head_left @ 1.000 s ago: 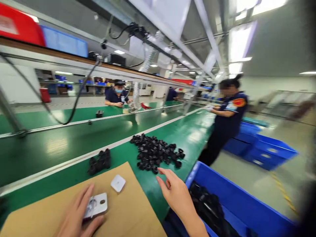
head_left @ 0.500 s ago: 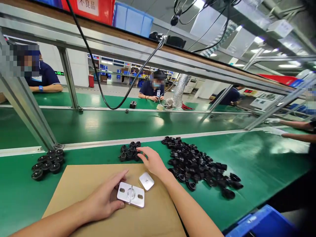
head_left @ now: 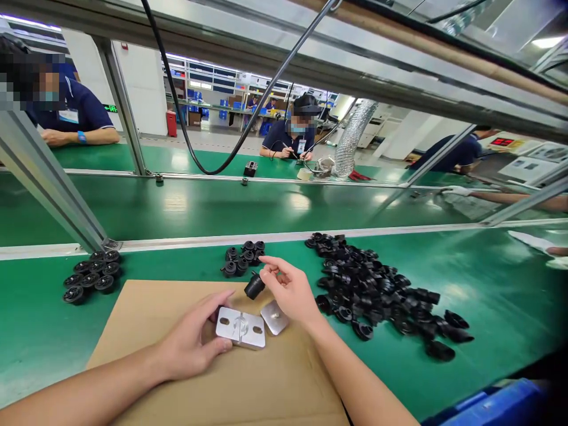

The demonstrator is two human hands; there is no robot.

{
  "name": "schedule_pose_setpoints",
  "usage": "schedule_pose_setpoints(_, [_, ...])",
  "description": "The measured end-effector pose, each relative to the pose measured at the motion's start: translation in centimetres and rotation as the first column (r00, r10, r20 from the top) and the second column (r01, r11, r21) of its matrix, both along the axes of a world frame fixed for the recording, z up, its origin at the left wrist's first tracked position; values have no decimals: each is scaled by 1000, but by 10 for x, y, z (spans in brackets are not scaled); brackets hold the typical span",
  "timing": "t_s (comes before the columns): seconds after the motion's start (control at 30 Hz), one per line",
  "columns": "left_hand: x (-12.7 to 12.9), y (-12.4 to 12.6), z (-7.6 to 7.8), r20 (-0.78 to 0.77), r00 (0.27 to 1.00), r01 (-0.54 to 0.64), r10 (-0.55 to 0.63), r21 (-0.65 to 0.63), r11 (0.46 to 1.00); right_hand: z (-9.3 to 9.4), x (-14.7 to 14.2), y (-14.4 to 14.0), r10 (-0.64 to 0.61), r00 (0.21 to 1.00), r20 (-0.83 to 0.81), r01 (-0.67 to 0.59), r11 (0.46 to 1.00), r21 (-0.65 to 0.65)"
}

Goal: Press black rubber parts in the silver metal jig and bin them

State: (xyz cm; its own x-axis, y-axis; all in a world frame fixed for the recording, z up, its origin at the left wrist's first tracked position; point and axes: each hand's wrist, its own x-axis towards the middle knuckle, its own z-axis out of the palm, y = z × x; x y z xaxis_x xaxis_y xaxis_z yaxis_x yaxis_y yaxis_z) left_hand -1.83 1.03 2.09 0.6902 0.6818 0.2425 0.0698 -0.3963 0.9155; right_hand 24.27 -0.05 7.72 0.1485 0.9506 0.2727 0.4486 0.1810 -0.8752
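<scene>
My left hand [head_left: 189, 340] grips the left end of a silver metal block [head_left: 254, 335], thumb in front and fingers behind. The block has two oval slots and a round recess crossed by a groove. My right hand [head_left: 290, 291] pinches a small black cylindrical part [head_left: 254, 287] just above and behind the block. A square metal plate [head_left: 275, 318] with a small stud lies beside the block, partly beneath my right hand. Behind that hand stands a small group of black parts [head_left: 242, 258]. Both metal pieces are over a brown cardboard sheet [head_left: 177, 408].
A large heap of black parts [head_left: 377, 290] covers the green bench on the right. At left sits a cluster of round black parts [head_left: 91, 277] by a metal post [head_left: 57, 171]. A blue bin [head_left: 497, 405] is at lower right. Co-workers sit across; gloved hands show at right.
My right hand has taken a black part from the small group and brought it nearer the block. My left hand keeps its hold. The camera view has tilted downward.
</scene>
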Motion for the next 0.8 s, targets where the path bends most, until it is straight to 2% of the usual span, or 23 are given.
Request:
schedule_pose_setpoints(0.13, [2, 3, 4, -19, 997, -77, 76, -33, 997, 0, -7, -10, 87, 996, 17, -88, 991, 98])
schedule_pose_setpoints(0.37, [-1, 7, 6, -49, 997, -65, 63, -50, 997, -5, -19, -18, 132, 975, 177, -168, 963, 211])
schedule_pose_setpoints(0.63, [-1, 7, 7, -35, 998, -53, 50, -91, 994, -10, -24, -21, 200, 959, 201, -240, 949, 203])
schedule_pose_setpoints(0.8, [0, 8, 9, -19, 998, -56, 55, -80, 995, -10, -26, -21, 227, 954, 194, -256, 956, 141])
